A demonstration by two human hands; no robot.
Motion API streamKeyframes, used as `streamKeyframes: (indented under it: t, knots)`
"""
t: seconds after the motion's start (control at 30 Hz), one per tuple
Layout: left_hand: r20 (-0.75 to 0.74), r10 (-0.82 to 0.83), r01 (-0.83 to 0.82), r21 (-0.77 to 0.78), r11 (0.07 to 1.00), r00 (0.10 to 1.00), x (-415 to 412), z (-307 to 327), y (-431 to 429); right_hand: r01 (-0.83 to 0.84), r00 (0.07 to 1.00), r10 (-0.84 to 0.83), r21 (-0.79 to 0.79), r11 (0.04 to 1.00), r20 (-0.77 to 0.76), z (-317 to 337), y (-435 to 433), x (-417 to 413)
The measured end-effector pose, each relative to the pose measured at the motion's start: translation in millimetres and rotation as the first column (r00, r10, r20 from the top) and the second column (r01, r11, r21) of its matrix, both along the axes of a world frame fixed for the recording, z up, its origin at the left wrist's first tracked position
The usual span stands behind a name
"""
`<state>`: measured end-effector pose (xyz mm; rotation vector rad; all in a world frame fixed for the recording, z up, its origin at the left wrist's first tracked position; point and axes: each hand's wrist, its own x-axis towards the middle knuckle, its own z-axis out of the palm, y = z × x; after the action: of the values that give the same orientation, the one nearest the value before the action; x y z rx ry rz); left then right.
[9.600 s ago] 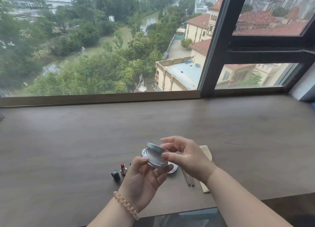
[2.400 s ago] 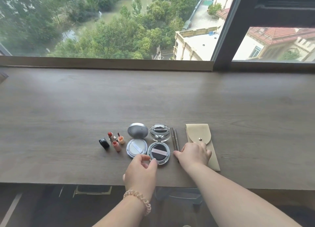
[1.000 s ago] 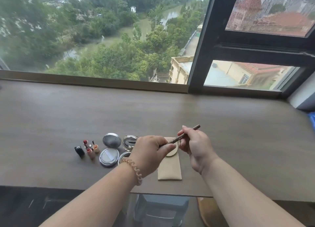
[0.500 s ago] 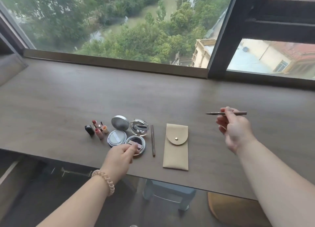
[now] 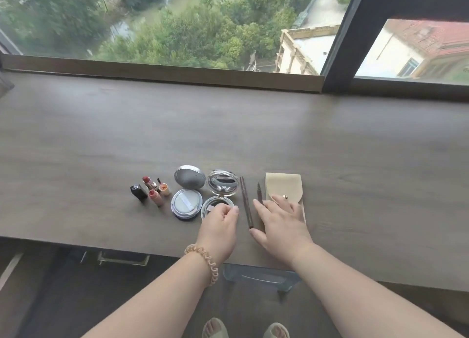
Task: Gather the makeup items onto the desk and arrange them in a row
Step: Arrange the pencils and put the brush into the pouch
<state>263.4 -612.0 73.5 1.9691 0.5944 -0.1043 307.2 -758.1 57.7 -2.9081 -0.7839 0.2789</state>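
On the desk (image 5: 355, 154) the beige pouch (image 5: 291, 185) ends the row on the right; the right hand (image 5: 279, 223) lies flat, fingers straight, over the pouch's near half and the uncapped eyeliner pen (image 5: 259, 191) just left of it. Best to slide the pen parallel to the slim brown stick (image 5: 245, 200), tip clear of fabric. Meanwhile the left hand (image 5: 220, 223) curls at the near rim of the clear compact (image 5: 222, 184); grip or mere touch cannot be told.
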Motion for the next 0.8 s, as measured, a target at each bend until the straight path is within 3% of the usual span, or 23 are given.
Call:
streamKeyframes:
  t: [0.23,0.33,0.47,0.63,0.8]
  knots:
    - [-0.056,-0.003,-0.005,-0.138,0.99,0.998,-0.5,-4.4,17.3,0.079,0.996,-0.073,-0.12,0.99,0.047,-15.3,15.1,0.6]
    - [-0.056,0.027,-0.039,-0.208,0.977,0.998,1.2,-0.5,23.6,0.129,0.987,-0.119,-0.086,0.988,0.11,-17.8,25.8,-0.2]
    - [-0.029,-0.037,0.031,-0.18,0.983,0.999,3.7,1.6,28.5,0.264,0.959,-0.252,-0.086,0.961,0.128,-13.7,44.5,4.6]
    - [-0.102,-0.163,0.15,-0.126,0.981,0.981,3.8,-7.1,31.2,0.298,0.954,-0.292,-0.129,0.946,0.062,-14.9,53.4,12.3]
    - [-0.119,-0.176,0.172,-0.043,0.984,0.977,10.2,-9.4,15.6,0.466,0.881,-0.467,0.034,0.884,0.074,-3.4,42.0,14.0]
